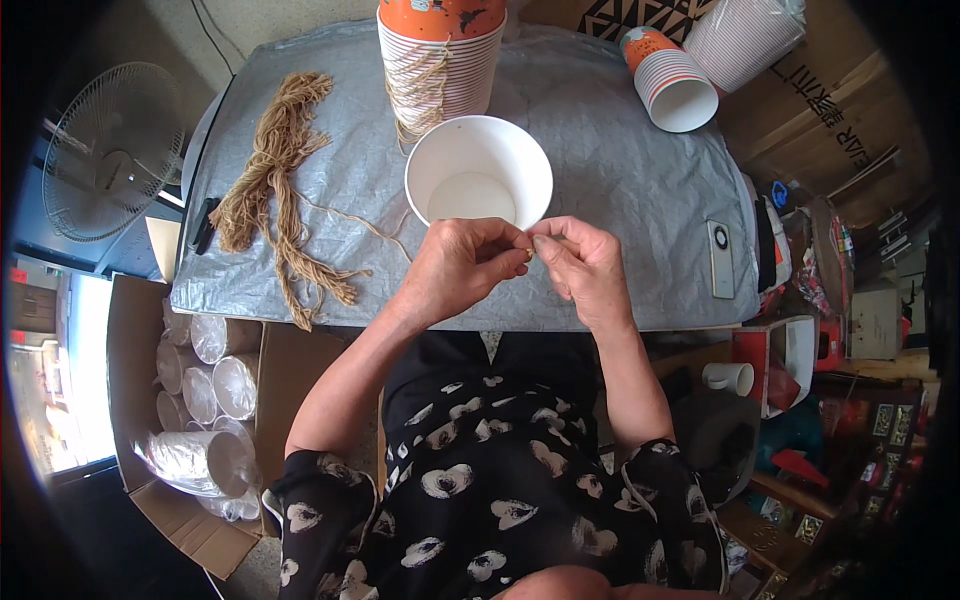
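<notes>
A white paper bucket (525, 165) lies tilted with its open mouth toward me. At the near side of its rim my left hand (455, 268) and my right hand (590, 268) meet, both closed in a pinch. A small tan bit that looks like twine (528, 254) shows between the fingertips; most of it is hidden. To the left spreads a bundle of tan twine (262, 165), and one loose strand (365, 222) runs from it toward my left wrist. Behind the bucket stands a tall stack of nested buckets (440, 65), orange on top, with twine loops hanging down its side.
More nested cups (672, 85) lie at the back right, beside a plastic-wrapped stack (745, 40). A phone (720, 260) rests near the right edge of the grey-covered table (630, 200). On the left are a fan (115, 155) and a carton (135, 400) of wrapped cups.
</notes>
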A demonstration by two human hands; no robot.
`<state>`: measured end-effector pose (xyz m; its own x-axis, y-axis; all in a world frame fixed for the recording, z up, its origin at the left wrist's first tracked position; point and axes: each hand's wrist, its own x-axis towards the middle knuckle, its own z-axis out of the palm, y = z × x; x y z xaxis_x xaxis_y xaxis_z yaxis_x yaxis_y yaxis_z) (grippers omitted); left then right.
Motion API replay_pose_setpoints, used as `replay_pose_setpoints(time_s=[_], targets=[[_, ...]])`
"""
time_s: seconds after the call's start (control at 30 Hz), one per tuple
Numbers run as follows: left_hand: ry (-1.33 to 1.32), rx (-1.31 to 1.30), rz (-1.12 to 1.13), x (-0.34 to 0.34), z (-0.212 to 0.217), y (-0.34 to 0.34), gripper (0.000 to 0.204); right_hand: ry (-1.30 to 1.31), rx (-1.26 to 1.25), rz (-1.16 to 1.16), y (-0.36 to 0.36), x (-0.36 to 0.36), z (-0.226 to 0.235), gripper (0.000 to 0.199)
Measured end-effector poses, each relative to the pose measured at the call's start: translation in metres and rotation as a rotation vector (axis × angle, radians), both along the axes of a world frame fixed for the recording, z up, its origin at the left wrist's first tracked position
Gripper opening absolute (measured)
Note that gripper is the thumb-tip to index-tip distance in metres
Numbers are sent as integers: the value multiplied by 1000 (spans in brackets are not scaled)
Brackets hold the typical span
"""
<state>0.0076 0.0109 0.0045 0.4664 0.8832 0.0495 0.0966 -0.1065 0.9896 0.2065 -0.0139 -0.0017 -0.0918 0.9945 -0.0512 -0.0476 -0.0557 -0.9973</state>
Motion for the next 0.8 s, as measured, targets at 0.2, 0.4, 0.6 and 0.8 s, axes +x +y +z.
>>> replay_pose_setpoints(time_s=[0.2, 0.4, 0.6, 0.8], targets=[[-6, -74, 23, 0, 7, 0, 7, 49, -52, 78, -1, 4, -1, 10], [-7, -71, 17, -3, 8, 0, 9, 20, -76, 130, 1, 6, 0, 8], [0, -82, -19, -5, 11, 2, 8, 39, -81, 235, 6, 13, -3, 9], [-160, -178, -31, -3, 6, 5, 7, 190, 6, 131, -2, 2, -12, 8]])
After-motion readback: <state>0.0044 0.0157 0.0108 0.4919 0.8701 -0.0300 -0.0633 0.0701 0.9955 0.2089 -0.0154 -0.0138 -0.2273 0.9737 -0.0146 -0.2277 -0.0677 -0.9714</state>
